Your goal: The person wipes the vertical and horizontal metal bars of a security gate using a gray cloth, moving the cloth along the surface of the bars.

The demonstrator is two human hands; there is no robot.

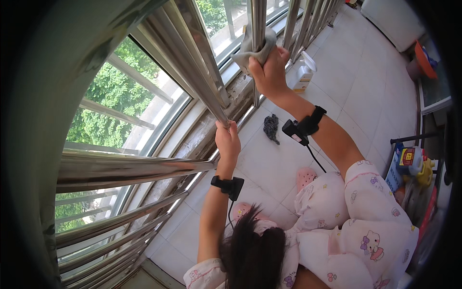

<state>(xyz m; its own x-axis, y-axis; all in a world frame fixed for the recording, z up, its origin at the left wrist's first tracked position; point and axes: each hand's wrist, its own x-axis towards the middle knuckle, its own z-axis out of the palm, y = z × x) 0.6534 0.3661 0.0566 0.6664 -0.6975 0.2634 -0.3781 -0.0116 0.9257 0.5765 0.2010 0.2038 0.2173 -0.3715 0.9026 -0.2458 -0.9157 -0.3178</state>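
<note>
My left hand (228, 140) grips a shiny metal railing bar (195, 83) low down, close to the window ledge. Higher up and to the right, my right hand (269, 74) presses a grey cloth (265, 47) that is wrapped around another metal bar (257, 21). Part of that bar is hidden by the cloth and fingers. On the tiles beyond my right wrist stands a white spray bottle (304, 74) with a label. A dark, mesh-like scrubber (271, 128) lies on the floor between my forearms.
More metal bars (119, 231) run along the window (119, 94) on the left. Pale floor tiles (364, 68) stretch to the right. A white appliance (393, 21) stands at the upper right. Bottles (411, 160) and other items sit at the right edge. Pink clogs (306, 177) are below me.
</note>
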